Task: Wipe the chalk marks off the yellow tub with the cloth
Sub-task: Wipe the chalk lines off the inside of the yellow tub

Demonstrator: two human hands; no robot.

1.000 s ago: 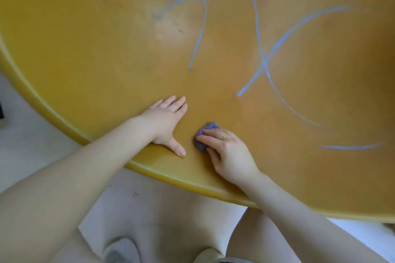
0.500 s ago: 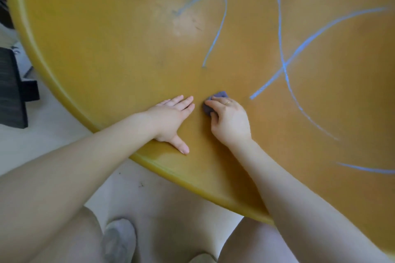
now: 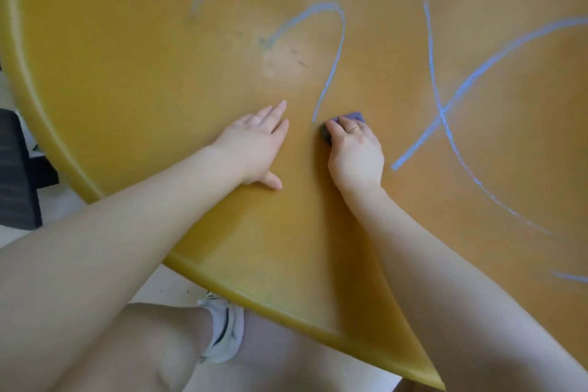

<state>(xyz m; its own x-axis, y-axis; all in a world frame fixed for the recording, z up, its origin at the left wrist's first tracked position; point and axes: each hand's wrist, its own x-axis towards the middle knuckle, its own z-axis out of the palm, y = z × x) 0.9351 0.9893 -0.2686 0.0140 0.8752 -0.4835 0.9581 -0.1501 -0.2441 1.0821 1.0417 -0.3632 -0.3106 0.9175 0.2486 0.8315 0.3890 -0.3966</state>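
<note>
The yellow tub (image 3: pixel 133 73) fills most of the view, its broad surface streaked with blue chalk marks. A hooked chalk line (image 3: pixel 334 51) ends just above my right hand (image 3: pixel 354 153). That hand presses a small purple cloth (image 3: pixel 348 119) flat on the tub, right beside the line's lower tip. Crossing chalk strokes (image 3: pixel 440 111) lie to the right. My left hand (image 3: pixel 254 143) rests flat on the tub, fingers stretched out, holding nothing, a short way left of the cloth.
The tub's rim (image 3: pixel 286 305) curves from the left edge down to the bottom right. Below it are my bare legs, a white shoe (image 3: pixel 226 328) and pale floor. A dark object (image 3: pixel 16 169) stands at the left edge.
My right hand has slid the cloth away from the rim, up to the lower end of the hooked chalk line. My left hand has also shifted further onto the tub.
</note>
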